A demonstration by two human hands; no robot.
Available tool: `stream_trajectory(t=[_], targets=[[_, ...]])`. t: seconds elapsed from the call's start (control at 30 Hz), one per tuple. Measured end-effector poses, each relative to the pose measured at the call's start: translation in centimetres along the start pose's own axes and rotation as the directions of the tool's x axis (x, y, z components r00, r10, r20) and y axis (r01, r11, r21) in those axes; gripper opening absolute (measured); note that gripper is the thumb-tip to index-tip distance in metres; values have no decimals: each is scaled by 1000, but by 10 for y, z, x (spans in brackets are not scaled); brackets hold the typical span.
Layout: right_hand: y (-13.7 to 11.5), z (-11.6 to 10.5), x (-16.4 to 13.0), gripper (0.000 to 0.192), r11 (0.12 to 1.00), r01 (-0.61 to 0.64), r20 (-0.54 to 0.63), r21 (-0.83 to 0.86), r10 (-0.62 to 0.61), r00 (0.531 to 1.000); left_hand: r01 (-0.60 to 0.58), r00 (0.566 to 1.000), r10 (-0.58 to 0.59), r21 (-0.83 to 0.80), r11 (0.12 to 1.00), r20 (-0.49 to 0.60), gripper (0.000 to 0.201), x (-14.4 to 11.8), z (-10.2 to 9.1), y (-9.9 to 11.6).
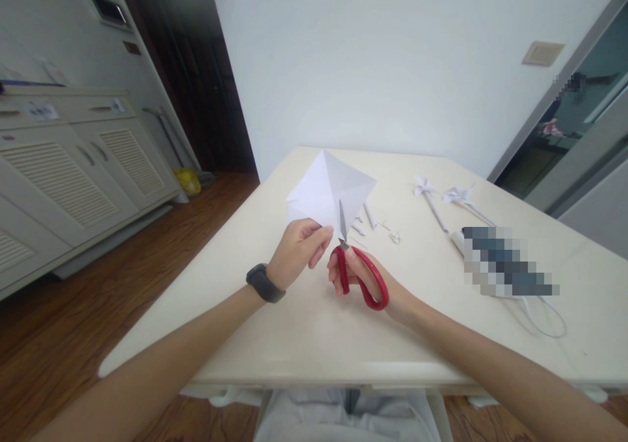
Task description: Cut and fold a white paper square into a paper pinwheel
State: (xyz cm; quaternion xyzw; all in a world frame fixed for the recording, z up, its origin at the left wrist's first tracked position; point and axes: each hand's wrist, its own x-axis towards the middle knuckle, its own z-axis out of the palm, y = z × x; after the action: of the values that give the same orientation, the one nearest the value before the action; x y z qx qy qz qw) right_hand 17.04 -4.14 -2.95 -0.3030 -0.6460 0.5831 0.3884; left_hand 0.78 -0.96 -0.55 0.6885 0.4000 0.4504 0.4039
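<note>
Snipping folded paper w/ red scissors, R hand; L hand gripping.

Folded paper is standing just above and behind the left hand, which is pinching its lower edge. Scissors are sitting in the right hand, just right of that pinch, blades pointing up into the paper. Paper scraps are lying on the table right of the blades; pinwheels farther right.
</note>
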Motion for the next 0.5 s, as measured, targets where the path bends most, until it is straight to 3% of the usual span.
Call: stream_trajectory(t=[0.5], targets=[[1,-1,0,41,999,-20,-5,-27,20,1000,-5,1000,5,16,1000,18,45,-1,-1,0]])
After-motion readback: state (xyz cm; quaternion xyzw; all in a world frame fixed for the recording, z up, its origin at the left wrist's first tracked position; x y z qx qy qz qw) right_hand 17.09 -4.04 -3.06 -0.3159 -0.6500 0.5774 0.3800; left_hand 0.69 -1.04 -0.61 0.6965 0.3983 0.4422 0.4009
